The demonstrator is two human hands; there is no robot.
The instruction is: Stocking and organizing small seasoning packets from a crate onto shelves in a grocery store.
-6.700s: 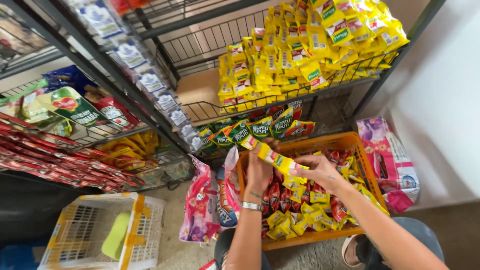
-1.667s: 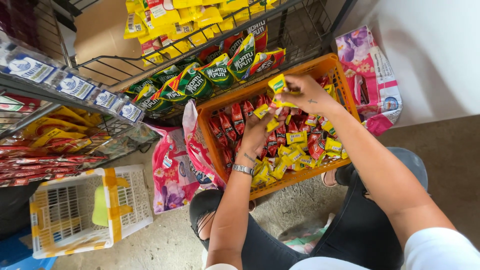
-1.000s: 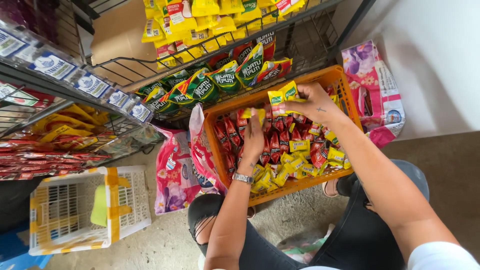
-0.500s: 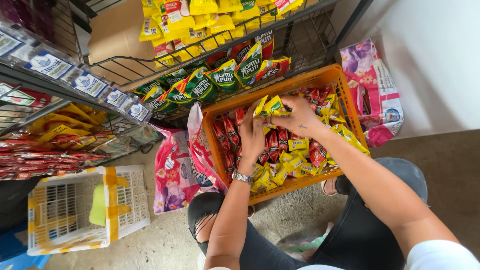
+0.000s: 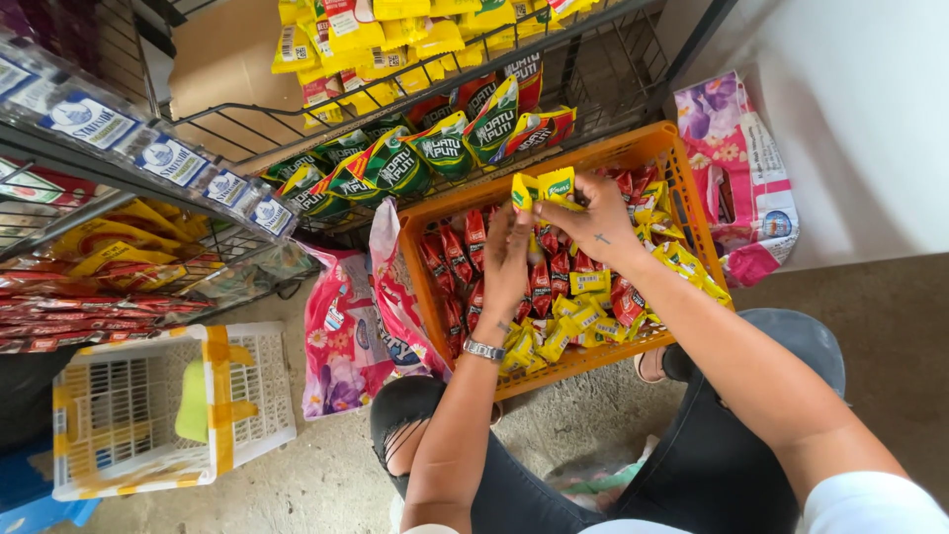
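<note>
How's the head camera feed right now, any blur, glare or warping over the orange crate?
Head view: even daylight, hands and orange plastic crate sharp; glossy yellow sachets in the right hand show mild sheen, no washout; wide-angle bending tilts the wire shelves; left hand casts soft shadow.

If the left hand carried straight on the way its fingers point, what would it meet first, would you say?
Probably the yellow packets in the right hand, just beyond the left hand fingertips; depth is unclear.
</note>
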